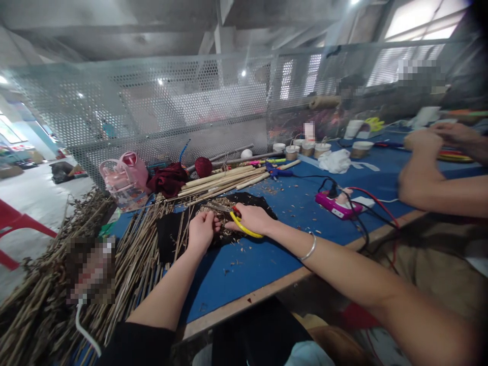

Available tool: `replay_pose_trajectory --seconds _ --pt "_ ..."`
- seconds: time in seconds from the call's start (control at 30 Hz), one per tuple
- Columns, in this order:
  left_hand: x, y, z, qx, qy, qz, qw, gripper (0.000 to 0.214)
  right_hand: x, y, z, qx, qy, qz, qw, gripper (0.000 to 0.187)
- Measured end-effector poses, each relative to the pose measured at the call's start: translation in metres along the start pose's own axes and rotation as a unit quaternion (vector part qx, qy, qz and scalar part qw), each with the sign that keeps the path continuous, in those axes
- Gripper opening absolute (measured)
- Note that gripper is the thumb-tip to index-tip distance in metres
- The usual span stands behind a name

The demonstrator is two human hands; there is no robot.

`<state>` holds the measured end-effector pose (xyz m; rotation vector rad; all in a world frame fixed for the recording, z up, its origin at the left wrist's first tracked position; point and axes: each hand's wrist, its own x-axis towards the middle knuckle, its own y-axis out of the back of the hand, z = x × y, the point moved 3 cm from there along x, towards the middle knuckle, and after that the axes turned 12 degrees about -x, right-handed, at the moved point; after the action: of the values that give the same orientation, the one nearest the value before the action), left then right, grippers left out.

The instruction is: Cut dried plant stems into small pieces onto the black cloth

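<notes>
My right hand (254, 219) grips a pair of scissors with a yellow handle (247, 232). The metal blades point left, just above my left hand. With fingers pinched together, my left hand (202, 231) is close to the blades; what it holds is too small to make out. Both hands are over a black cloth (168, 239) strewn with short plant clippings (229, 235). Long dry stems (141, 249) lie in a heap left of my left hand, some reaching onto the cloth.
Pale sticks (224, 180), a blue glue gun (278, 172) and a dark red cloth (168, 179) lie behind the hands. A pink bag (125, 178) stands back left. Rightward are a purple power strip (338, 206) with cables, paper cups (322, 149) and another person's arms (427, 173).
</notes>
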<state>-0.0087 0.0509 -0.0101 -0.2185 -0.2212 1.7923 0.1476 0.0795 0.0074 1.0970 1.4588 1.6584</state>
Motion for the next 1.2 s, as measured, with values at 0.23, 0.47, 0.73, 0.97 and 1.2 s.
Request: replay_pose_trajectory --seconds 0.23,0.47,0.73,0.97,1.2 --pt "-0.0003 -0.0017 -0.0004 0.007 -0.005 -0.015 1.0 0.015 -0.0017 0.0016 -0.0039 0.001 0.03 -0.01 1.0 0.067" --pt "-0.0054 -0.0051 0.0065 -0.002 -0.002 -0.02 1.0 0.02 0.0017 -0.0008 -0.0004 0.026 0.02 0.0 0.999 0.062" --pt "-0.0012 -0.0022 -0.0019 0.002 0.007 -0.018 1.0 0.02 -0.0014 -0.0046 -0.0022 0.029 0.014 0.034 0.999 0.066" --pt "-0.0064 -0.0061 0.0 -0.008 -0.003 -0.026 1.0 0.023 -0.0023 -0.0034 -0.0052 0.032 0.012 0.037 0.999 0.069" --pt "-0.0059 -0.0039 -0.0016 0.01 0.001 -0.026 1.0 0.022 -0.0015 -0.0005 -0.0027 0.012 0.003 0.007 1.0 0.067"
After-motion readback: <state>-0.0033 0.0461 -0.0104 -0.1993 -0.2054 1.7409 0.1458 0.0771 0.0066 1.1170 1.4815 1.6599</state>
